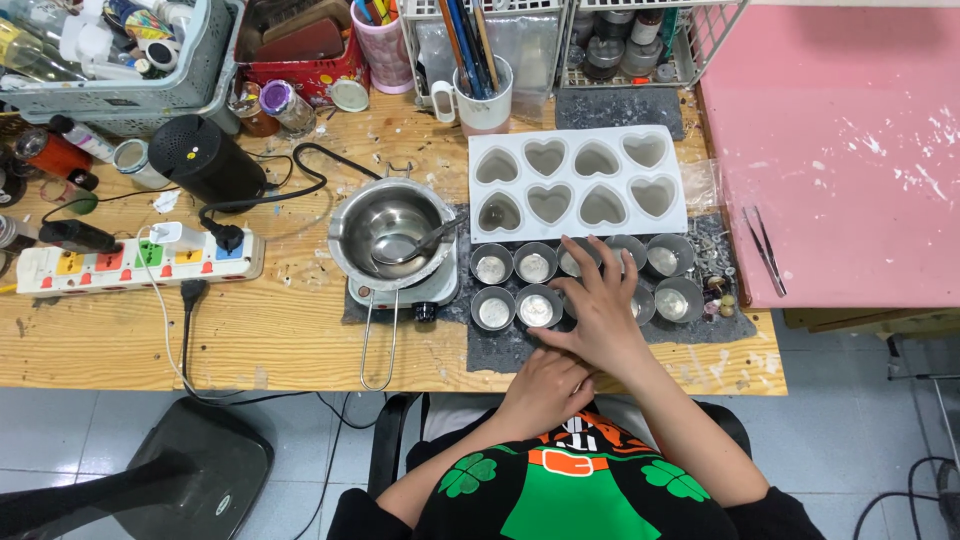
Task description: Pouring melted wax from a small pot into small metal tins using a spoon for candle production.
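Note:
My right hand [600, 305] lies flat with its fingers spread over two rows of small round metal tins [534, 265] on a dark grey mat [500, 350]. Its fingertips touch the middle tins and it grips nothing. My left hand [545, 388] rests at the front edge of the wooden table [290, 335], just under my right wrist, with its fingers hidden. Behind the tins lies a white silicone mould [578, 180] with several heart-shaped cavities.
A steel pot with a spoon [395, 238] sits on a small hot plate, left of the tins. Farther left are a power strip [140, 262] and a black speaker [205, 160]. A mug of brushes [483, 95] stands behind the mould. Tweezers [765, 250] lie on a pink board [840, 150] at the right.

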